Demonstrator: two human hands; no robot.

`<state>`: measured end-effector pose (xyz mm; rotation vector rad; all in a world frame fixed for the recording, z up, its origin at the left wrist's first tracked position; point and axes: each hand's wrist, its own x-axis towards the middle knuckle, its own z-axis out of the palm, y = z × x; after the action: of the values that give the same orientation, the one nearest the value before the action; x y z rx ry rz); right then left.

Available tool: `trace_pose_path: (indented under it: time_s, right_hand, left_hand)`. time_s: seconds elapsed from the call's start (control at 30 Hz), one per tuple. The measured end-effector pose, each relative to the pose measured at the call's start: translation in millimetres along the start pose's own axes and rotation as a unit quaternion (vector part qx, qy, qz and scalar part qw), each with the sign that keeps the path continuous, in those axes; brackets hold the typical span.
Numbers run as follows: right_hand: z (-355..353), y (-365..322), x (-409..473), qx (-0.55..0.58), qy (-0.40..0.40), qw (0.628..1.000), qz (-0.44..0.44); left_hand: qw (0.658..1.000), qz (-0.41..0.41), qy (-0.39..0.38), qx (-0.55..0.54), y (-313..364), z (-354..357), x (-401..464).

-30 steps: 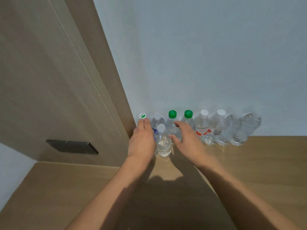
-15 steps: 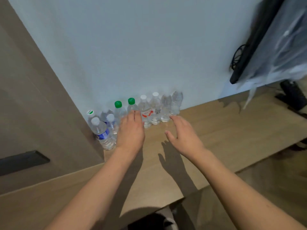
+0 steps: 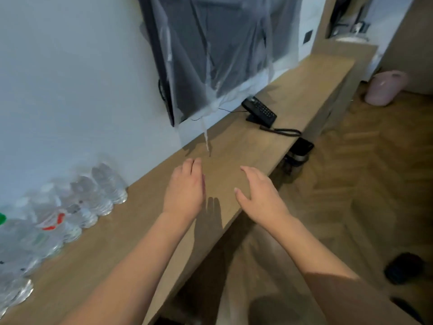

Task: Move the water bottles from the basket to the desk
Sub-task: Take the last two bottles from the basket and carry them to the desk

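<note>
Water bottles stood in a blurred row on the bench, tight against the wall, well left of both sets of fingers. Nearest bottle end was off to the left of the left hand, apart from it, no contact. One bottle showed a red label, one at the frame edge a green cap; the rest too smeared to count or read.

Left hand hovered palm-down over the bench, fingers straight and together, holding nothing. Its shadow fell on the wood just right of the wrist.

Right hand was beside it, apart from it, over the front edge of the bench. Fingers loosely extended, thumb spread toward the left hand, nothing held. Can't tell if either hand touched the wood.

Beyond the fingers, up on the wall: dark flat screen under clear plastic film, a strip of film hanging down toward the bench just ahead of the left fingertips. Further along the bench, ahead and right of the right fingers: black desk phone with coiled cord running to the front edge.

Right of the right hand: herringbone wood floor. Pink bin far back on the floor. Dark object low right on the floor, too blurred to identify. Basket not in view.
</note>
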<state>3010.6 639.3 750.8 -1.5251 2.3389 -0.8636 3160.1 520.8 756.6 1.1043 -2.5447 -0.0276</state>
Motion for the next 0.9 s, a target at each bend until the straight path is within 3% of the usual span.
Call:
trace_pose_path:
  time_s: [0.37, 0.57, 0.9]
  right_hand:
    - [-130, 200, 14, -0.005, 0.098, 0.983, 0.153]
    - [-155, 266, 58, 0.01, 0.11, 0.971, 0.212]
    - [-219, 370, 196, -0.028, 0.126, 0.958, 0.257]
  left_hand:
    - [0.987, 0.152, -0.048, -0.027, 222, 83, 133]
    - [0.974, 0.2, -0.087, -0.067, 278, 133, 208]
    - [0.956, 0.267, -0.067, -0.099, 362, 211, 395]
